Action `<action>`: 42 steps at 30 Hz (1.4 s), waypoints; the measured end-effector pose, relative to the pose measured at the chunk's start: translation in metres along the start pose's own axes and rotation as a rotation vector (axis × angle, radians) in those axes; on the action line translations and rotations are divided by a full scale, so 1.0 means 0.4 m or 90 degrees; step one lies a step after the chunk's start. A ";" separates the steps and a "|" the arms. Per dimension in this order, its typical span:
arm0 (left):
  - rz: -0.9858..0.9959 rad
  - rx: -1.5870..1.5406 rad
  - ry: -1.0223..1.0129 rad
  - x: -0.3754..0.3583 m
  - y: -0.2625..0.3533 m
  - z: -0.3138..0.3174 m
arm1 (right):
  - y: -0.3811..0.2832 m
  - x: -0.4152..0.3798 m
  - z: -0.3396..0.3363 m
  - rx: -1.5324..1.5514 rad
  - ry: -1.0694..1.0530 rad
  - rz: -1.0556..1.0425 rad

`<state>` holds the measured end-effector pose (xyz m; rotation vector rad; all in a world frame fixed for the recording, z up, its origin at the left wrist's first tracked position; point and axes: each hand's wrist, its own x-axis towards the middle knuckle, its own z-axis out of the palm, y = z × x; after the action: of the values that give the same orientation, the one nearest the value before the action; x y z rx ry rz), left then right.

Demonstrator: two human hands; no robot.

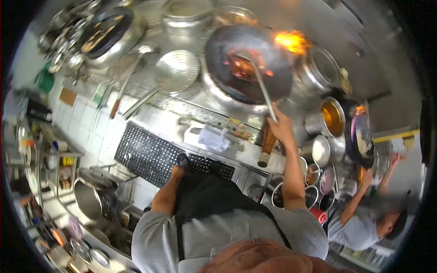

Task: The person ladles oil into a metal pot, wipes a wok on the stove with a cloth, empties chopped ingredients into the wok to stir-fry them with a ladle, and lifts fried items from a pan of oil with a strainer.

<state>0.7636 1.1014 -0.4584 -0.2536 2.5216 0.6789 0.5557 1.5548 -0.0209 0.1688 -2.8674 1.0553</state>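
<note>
My right hand (pixel 281 126) is closed around the metal handle of a long ladle (pixel 263 86). The ladle's bowl end reaches into a large dark wok (pixel 223 75) on the stove, against some glossy reddish-brown food (pixel 242 67). Flames (pixel 292 42) flare at the wok's far right rim. The wok's wooden handle (pixel 268 142) points towards me, just below my right hand and apart from it. My left hand (pixel 177 171) hangs low beside my black apron (pixel 207 195), away from the stove; its fingers cannot be made out.
A perforated strainer (pixel 177 70) and another ladle (pixel 129 82) lie left of the wok. A white cloth (pixel 214 138) rests on the stove's front edge. Pots (pixel 318 68) stand at right, where another person (pixel 359 223) works at a second wok (pixel 362 129). A black mat (pixel 145 152) covers the floor.
</note>
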 end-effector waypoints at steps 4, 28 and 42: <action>-0.400 -0.250 0.140 -0.141 -0.184 -0.082 | -0.062 -0.060 -0.054 -0.187 -0.017 0.127; -0.267 -0.991 0.391 -0.302 -0.633 -0.647 | -1.103 0.152 1.509 0.866 -0.684 0.469; -0.327 -1.018 0.248 -0.272 -0.610 -0.701 | -1.220 0.242 1.430 0.782 -0.158 0.402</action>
<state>0.8094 0.7534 -0.2949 -1.5549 1.4194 2.3372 0.5020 0.8068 -0.1314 -0.6094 -1.9679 2.9018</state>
